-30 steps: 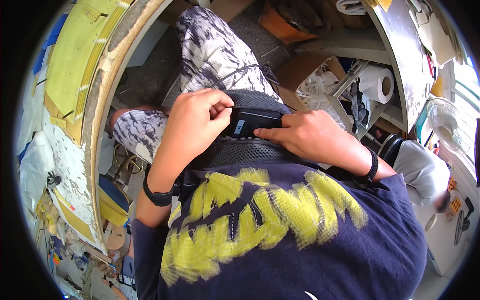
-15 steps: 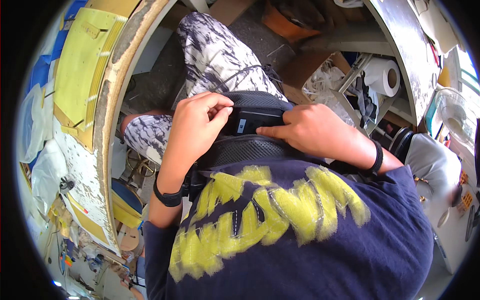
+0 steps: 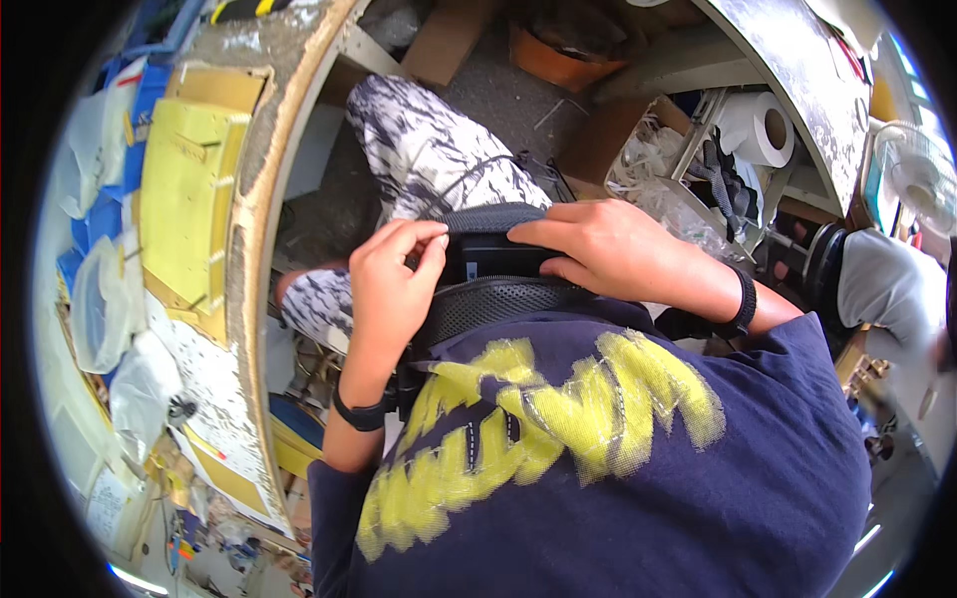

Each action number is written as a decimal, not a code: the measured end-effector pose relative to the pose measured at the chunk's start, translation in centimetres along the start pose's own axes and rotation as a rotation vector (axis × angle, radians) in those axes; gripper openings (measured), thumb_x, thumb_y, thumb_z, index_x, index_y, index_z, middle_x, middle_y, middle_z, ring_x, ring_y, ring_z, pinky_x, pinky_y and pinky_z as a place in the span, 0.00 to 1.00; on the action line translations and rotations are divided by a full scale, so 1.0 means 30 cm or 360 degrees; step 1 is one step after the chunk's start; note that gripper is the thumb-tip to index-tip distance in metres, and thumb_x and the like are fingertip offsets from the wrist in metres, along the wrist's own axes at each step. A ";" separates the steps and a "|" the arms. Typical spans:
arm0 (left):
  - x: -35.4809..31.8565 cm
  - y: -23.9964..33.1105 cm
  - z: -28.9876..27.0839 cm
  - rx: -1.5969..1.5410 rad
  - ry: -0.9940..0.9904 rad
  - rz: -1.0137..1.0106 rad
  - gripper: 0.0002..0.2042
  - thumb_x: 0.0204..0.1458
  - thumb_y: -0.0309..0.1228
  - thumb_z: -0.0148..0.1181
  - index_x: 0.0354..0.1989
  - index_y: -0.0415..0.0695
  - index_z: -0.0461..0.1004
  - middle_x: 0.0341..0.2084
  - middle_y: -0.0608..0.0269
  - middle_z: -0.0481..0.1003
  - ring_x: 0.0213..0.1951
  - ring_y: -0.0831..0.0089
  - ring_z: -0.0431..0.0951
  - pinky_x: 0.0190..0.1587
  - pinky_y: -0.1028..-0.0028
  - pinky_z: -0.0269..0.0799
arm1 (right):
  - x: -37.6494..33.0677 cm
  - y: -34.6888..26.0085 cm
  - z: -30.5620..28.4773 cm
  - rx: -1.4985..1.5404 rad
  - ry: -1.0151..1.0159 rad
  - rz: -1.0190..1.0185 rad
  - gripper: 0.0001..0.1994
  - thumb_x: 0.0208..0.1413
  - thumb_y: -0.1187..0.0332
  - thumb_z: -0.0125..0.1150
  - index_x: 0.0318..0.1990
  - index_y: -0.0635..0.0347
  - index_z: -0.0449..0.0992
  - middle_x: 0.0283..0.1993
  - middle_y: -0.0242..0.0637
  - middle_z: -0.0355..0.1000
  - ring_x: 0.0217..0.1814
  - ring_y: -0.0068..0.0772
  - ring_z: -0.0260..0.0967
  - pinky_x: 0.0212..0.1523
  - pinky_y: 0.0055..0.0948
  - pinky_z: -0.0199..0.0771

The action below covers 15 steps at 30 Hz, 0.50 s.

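At the waist, steadying an open black pouch (image 3: 490,307): with the right hand (image 3: 610,245) at its mouth, thumb parted, grip unclear; with the left hand (image 3: 387,267), pinching its edge. Inside, a dark device (image 3: 490,263). Seemingly working the mouth; next, likely needing a steady edge.

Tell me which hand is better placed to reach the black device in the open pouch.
Probably the right hand: its thumb and fingers are spread at the opening of the pouch, close to the device; the left hand seems to pinch the pouch's edge.
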State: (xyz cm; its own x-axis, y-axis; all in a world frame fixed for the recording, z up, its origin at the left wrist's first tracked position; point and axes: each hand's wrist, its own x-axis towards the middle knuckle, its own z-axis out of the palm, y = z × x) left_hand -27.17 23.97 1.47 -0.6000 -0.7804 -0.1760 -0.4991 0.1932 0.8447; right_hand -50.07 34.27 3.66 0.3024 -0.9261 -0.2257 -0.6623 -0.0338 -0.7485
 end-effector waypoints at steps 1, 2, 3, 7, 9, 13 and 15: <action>0.000 -0.001 0.006 -0.0027 0.0014 0.0008 0.04 0.48 0.20 0.62 0.33 0.34 0.78 0.25 0.62 0.75 0.24 0.81 0.72 0.28 0.80 0.67 | -0.008 0.003 0.003 0.0007 -0.0051 0.0044 0.18 0.47 0.69 0.63 0.49 0.54 0.76 0.33 0.38 0.71 0.36 0.43 0.72 0.36 0.39 0.72; 0.000 -0.002 0.010 -0.0065 0.0032 -0.0014 0.04 0.48 0.19 0.62 0.33 0.34 0.77 0.25 0.62 0.75 0.24 0.81 0.72 0.28 0.81 0.67 | -0.020 0.009 0.016 0.0001 -0.0048 0.0020 0.20 0.46 0.69 0.63 0.51 0.54 0.76 0.34 0.39 0.70 0.37 0.43 0.72 0.37 0.39 0.72; -0.003 0.006 0.013 -0.0052 0.0015 -0.0013 0.04 0.48 0.19 0.62 0.33 0.34 0.77 0.25 0.62 0.75 0.24 0.81 0.72 0.28 0.81 0.67 | -0.034 0.009 0.022 0.0017 -0.0035 0.0026 0.20 0.46 0.69 0.63 0.51 0.54 0.76 0.34 0.39 0.70 0.37 0.43 0.72 0.37 0.39 0.72; 0.004 0.028 0.013 0.0104 0.0097 0.0077 0.04 0.47 0.20 0.62 0.32 0.34 0.78 0.25 0.58 0.77 0.24 0.73 0.76 0.28 0.77 0.70 | -0.064 0.014 0.038 0.0077 0.0016 -0.0079 0.23 0.46 0.71 0.64 0.54 0.52 0.75 0.35 0.39 0.68 0.39 0.41 0.68 0.41 0.36 0.71; -0.001 0.023 0.013 0.0074 0.0109 0.0083 0.04 0.47 0.20 0.62 0.32 0.35 0.78 0.25 0.58 0.77 0.24 0.74 0.76 0.28 0.77 0.70 | -0.073 0.006 0.043 0.0072 0.0094 -0.0171 0.22 0.47 0.71 0.64 0.53 0.51 0.75 0.38 0.36 0.66 0.41 0.39 0.66 0.44 0.35 0.69; -0.019 0.027 0.020 0.0060 0.0166 0.0047 0.04 0.47 0.19 0.63 0.32 0.35 0.78 0.25 0.58 0.77 0.24 0.74 0.76 0.28 0.78 0.70 | -0.087 -0.013 0.044 0.0111 0.0029 -0.0175 0.21 0.48 0.72 0.62 0.53 0.50 0.76 0.43 0.37 0.63 0.44 0.39 0.63 0.46 0.33 0.68; -0.033 0.042 0.028 0.0051 0.0188 0.0067 0.04 0.47 0.19 0.63 0.32 0.35 0.78 0.25 0.58 0.77 0.24 0.75 0.76 0.27 0.78 0.69 | -0.098 -0.025 0.035 0.0113 -0.0012 -0.0185 0.21 0.48 0.72 0.62 0.53 0.50 0.76 0.45 0.38 0.63 0.45 0.39 0.62 0.47 0.33 0.68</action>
State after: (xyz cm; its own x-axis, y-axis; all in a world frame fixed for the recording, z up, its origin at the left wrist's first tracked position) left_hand -27.72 25.49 2.29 -0.5443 -0.8352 -0.0784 -0.4958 0.2450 0.8332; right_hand -49.75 37.41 4.23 0.3797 -0.9145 -0.1396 -0.5723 -0.1136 -0.8121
